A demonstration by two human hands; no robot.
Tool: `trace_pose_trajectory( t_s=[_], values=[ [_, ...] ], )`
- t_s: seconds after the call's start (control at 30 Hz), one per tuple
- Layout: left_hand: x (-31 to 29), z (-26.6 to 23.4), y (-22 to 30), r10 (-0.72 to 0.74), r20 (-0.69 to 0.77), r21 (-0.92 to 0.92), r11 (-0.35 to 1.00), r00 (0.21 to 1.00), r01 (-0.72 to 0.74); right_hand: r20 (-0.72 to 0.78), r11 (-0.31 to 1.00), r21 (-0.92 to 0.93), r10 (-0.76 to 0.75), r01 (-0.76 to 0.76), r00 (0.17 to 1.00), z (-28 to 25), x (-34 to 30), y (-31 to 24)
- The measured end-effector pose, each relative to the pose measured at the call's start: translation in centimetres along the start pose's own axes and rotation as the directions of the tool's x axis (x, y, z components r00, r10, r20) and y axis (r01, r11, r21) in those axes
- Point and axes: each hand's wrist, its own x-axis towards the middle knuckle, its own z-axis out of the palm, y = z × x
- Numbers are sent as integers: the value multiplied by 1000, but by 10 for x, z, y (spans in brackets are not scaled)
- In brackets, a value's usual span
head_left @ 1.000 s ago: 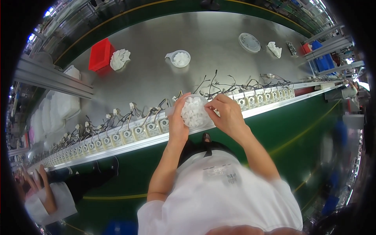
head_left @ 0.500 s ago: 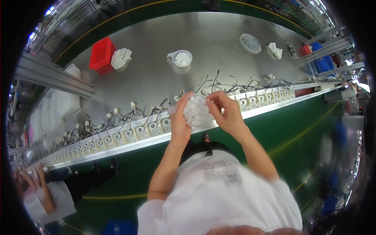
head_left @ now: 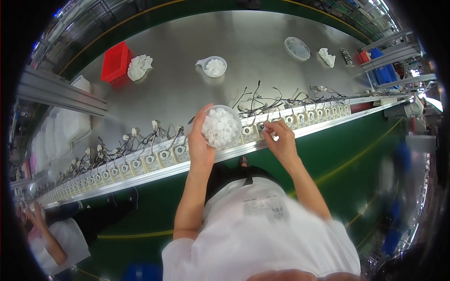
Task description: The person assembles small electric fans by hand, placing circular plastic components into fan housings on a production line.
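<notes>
At a long steel workbench [head_left: 173, 47] on a factory floor, a person's right hand [head_left: 284, 143] has left the translucent plastic bowl [head_left: 240, 130] and now reaches the row of cream-coloured units [head_left: 164, 157] — a shift that suggests the work has passed from picking out a piece to handling one unit. The hand is partly closed, thumb and forefinger drawn near each other at that unit; whether a small piece sits between them is too fine to tell. The left hand [head_left: 198, 143] — half open, curved around the bowl's left side — grasps it above the row, now further from the right hand. The bowl is heaped with small white plastic pieces [head_left: 219, 126]. Dark cables [head_left: 255, 100] trail behind the units, and a smaller handled bowl [head_left: 225, 70] stands beyond.
</notes>
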Motion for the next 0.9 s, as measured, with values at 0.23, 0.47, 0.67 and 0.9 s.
trace_pose_trajectory(
  t_s=[0.23, 0.47, 0.67, 0.9],
  values=[
    [0, -7, -4, -4, -12, -3, 1000, 1000, 4, 13, 1000, 2, -12, 12, 1000, 13, -4, 4],
    [1, -12, -12, 4, -9, -21, 1000, 1000, -4, -31, 949, -215, -244, 231, 969, 15, -17, 10],
    [-2, -16, -4, -34, 23, -39, 999, 999, 35, 53, 879, -350, -326, 323, 944, 12, -24, 6],
    [-4, -21, 2, -47, -7, 8, 999, 999, 47, 19, 982, 177, -64, 59, 998, 7, 13, -71]
  ],
)
